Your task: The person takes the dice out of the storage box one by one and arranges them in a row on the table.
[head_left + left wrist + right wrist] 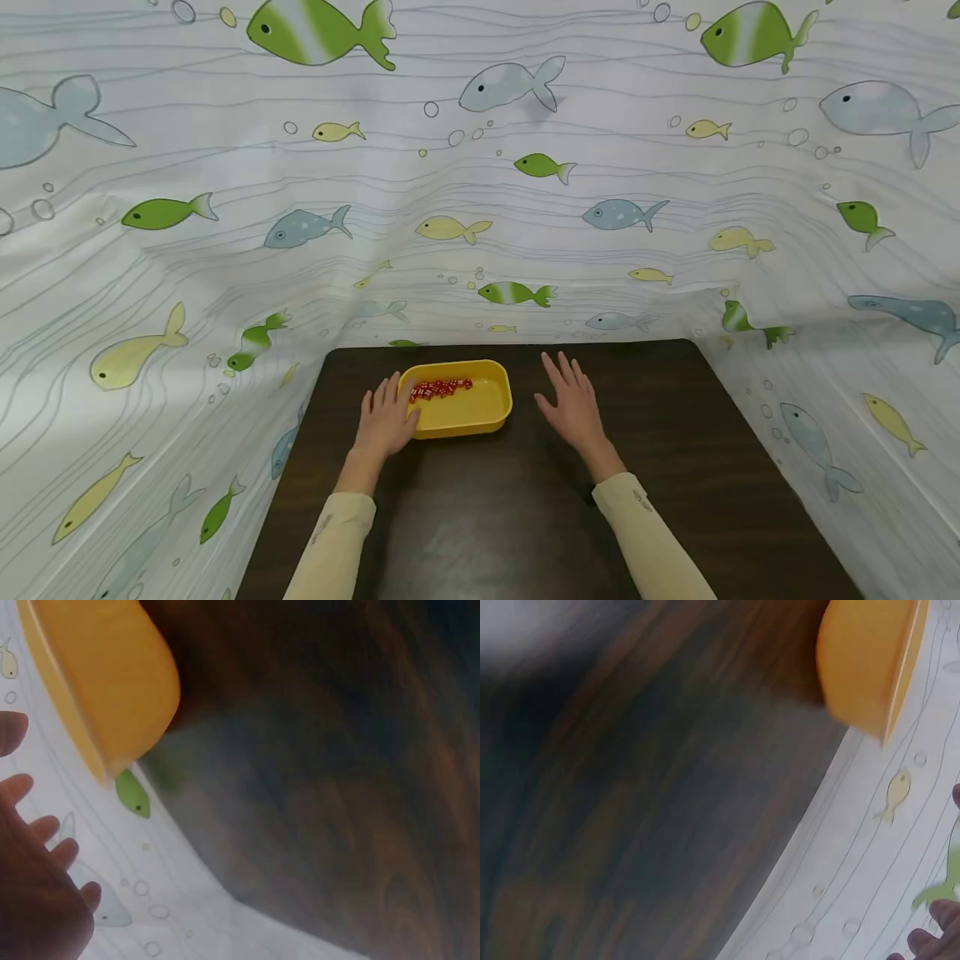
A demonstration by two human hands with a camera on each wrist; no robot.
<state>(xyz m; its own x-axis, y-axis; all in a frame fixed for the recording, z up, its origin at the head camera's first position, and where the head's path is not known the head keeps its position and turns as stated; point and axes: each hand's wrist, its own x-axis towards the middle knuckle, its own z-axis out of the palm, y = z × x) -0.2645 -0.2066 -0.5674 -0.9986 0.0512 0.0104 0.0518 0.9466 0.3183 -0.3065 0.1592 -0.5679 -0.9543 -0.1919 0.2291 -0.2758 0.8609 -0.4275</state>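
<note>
Two hands reach over the tabletop, well apart from each other, with fingers extended and spread. The left hand is at the left end of a single yellow tray, overlapping its rim in the head view; whether skin meets plastic cannot be told. The right hand hangs just beside the tray's right end, apart from it, thumb angled towards it.

The tray sits near the far edge of the tabletop, left of the middle. It is a shallow rectangle with rounded corners and a thin raised lip; its smooth, plastic-looking wall appears more orange in both wrist views. Inside, small red cubes with white marks, like dice, lie in a loose band along the far left part. There are well over ten, too crowded and small for an exact count.

The tabletop is dark brown with a streaky wood grain, a soft sheen and rounded far corners. Two long sleeves, the left and the right, are plain cream; each bears one small dark mark near the cuff, too small to read.

White cloth, slightly creased, surrounds the tabletop at the back and sides. It is printed with thin wavy lines, round bubbles and more than two dozen fish in green, yellow and grey-blue. Two large green fish with pale bands swim along its top.
</note>
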